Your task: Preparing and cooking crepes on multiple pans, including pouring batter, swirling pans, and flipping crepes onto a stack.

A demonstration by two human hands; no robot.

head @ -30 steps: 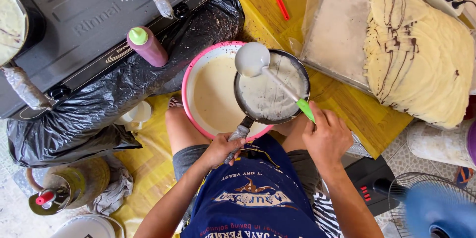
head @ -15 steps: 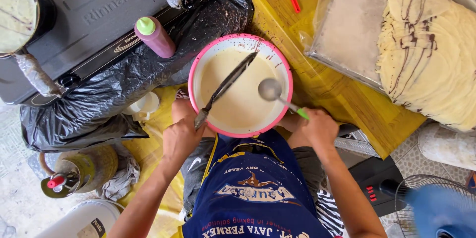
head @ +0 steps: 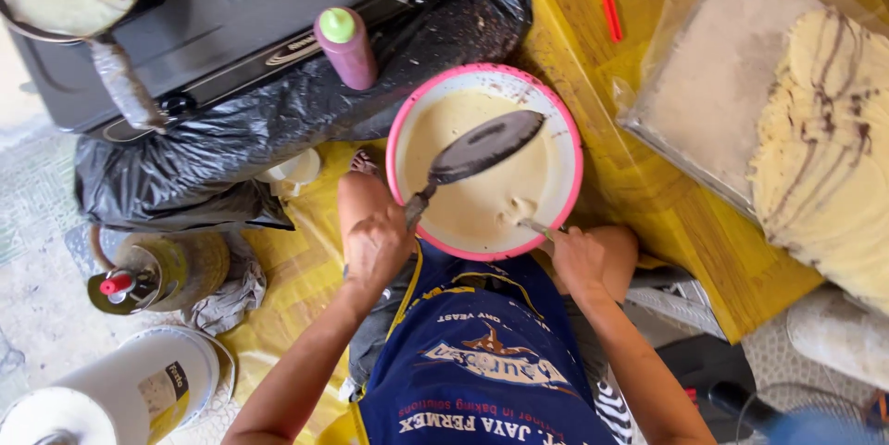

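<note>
- Here, the left hand (head: 375, 246) has its grip closed round the handle of a small dark pan (head: 483, 147), tilted face-down over the batter.
- The right hand (head: 582, 263) pinches a ladle handle (head: 535, 225) whose bowl sits sunk in the batter.
- Both tools are inside the pink-rimmed basin (head: 574, 144), just before the person's knees, beside the yellow table (head: 676, 213).

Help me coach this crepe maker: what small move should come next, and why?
Probably turn the pan upright. The left hand holds it tilted over the pink bowl of batter, while the right hand dips the ladle in.
</note>
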